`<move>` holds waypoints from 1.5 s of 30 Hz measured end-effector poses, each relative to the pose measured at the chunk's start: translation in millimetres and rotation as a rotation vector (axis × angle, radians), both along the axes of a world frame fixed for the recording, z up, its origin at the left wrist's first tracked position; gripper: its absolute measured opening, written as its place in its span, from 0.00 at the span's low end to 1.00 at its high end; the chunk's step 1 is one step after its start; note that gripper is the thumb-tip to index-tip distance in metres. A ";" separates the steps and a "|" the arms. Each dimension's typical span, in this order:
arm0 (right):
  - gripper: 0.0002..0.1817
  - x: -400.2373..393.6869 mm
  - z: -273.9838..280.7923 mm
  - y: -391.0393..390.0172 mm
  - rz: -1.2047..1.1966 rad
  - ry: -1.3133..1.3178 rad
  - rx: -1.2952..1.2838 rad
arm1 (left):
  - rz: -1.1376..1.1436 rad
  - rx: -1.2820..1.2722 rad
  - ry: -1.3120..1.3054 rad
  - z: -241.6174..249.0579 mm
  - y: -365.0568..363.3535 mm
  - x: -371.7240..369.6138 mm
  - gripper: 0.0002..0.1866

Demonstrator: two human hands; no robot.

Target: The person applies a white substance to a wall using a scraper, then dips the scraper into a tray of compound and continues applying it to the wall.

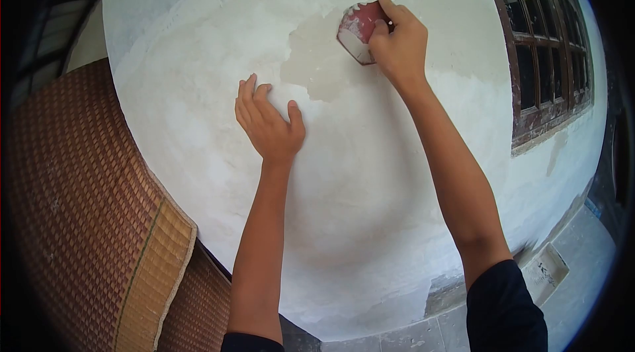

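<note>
My right hand grips a red putty scraper, held near the upper part of the white wall. Pale putty coats the scraper's lower left portion. Just left of it, a damp-looking greyish patch of putty shows on the wall. Lower and to the left, my left hand is open, its fingers spread against or very close to the wall, with nothing in it.
A window with a brown wooden frame is on the right. A woven mat hangs or leans at the left. On the grey tiled floor at lower right sits a pale tray with dark bits in it.
</note>
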State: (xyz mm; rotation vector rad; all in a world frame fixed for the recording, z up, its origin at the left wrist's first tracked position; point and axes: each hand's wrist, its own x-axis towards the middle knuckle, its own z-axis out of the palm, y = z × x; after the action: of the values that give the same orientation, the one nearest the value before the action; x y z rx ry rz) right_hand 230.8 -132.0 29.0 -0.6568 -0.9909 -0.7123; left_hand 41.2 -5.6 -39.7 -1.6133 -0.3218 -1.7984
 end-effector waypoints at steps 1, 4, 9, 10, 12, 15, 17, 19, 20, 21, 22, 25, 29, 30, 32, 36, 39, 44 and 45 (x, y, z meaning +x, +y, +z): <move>0.27 -4.2 -2.0 2.0 0.003 0.001 0.006 | 0.003 0.006 0.001 1.8 0.5 -0.8 0.26; 0.27 -23.7 -14.2 15.3 -0.027 -0.458 -0.256 | -0.020 0.020 -0.016 1.2 0.1 1.5 0.23; 0.28 -5.7 6.6 6.3 -0.101 0.014 0.021 | -0.013 0.019 -0.016 1.5 0.2 1.3 0.24; 0.27 -14.1 2.7 10.8 -0.024 -0.162 -0.002 | -0.013 0.019 -0.015 1.8 0.3 0.3 0.24; 0.26 -30.1 -9.8 20.3 0.029 -0.466 -0.111 | 0.007 0.001 0.000 0.8 -0.2 -0.9 0.24; 0.24 -12.1 -0.3 24.5 -0.238 -0.229 -0.047 | 0.011 -0.005 -0.005 0.4 -0.1 -0.8 0.25; 0.25 -4.3 10.0 -3.6 -0.181 0.017 0.055 | 0.007 0.009 -0.015 1.4 0.4 0.1 0.24; 0.26 -11.8 2.6 9.0 -0.080 -0.161 0.115 | 0.001 0.018 -0.021 1.9 0.9 0.6 0.24; 0.26 -20.1 -10.8 14.9 -0.022 -0.302 -0.025 | 0.009 0.020 -0.018 2.0 0.9 -0.6 0.24; 0.25 -27.0 -20.0 16.2 -0.067 -0.463 -0.127 | 0.017 0.024 -0.014 1.7 0.7 -0.3 0.24; 0.25 -23.5 -21.4 19.2 -0.141 -0.388 -0.106 | 0.015 0.023 -0.010 0.9 0.2 0.4 0.24; 0.25 -5.0 -7.0 1.9 -0.213 -0.015 0.071 | 0.009 0.027 -0.022 1.7 0.4 0.8 0.24; 0.25 -22.4 -28.6 6.4 -0.082 -0.409 -0.054 | 0.008 0.017 -0.018 1.2 1.1 -1.1 0.24; 0.25 -24.2 -33.2 13.5 -0.048 -0.424 -0.166 | 0.022 0.011 -0.002 1.2 1.0 -1.4 0.24; 0.25 -3.2 -24.2 15.5 -0.101 -0.205 -0.055 | 0.019 0.007 0.001 0.6 0.3 -0.4 0.24; 0.26 -13.3 -27.7 2.8 -0.095 -0.127 0.022 | 0.017 0.008 -0.003 0.4 1.0 0.0 0.24; 0.26 -21.2 -35.6 11.1 -0.078 -0.463 -0.152 | 0.028 0.011 0.007 0.9 -0.6 -1.2 0.24; 0.26 -13.1 -16.9 11.6 -0.087 -0.126 0.018 | 0.012 0.008 -0.010 2.0 0.3 0.3 0.24; 0.26 -21.2 -19.3 15.8 -0.037 -0.307 -0.005 | 0.003 0.015 -0.018 1.4 0.1 0.6 0.23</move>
State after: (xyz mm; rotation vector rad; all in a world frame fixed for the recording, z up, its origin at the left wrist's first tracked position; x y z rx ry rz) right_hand 209.6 -116.2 9.7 -0.5808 -1.2649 -0.8605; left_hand 41.7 -5.5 -38.2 -1.5863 -0.3179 -1.8098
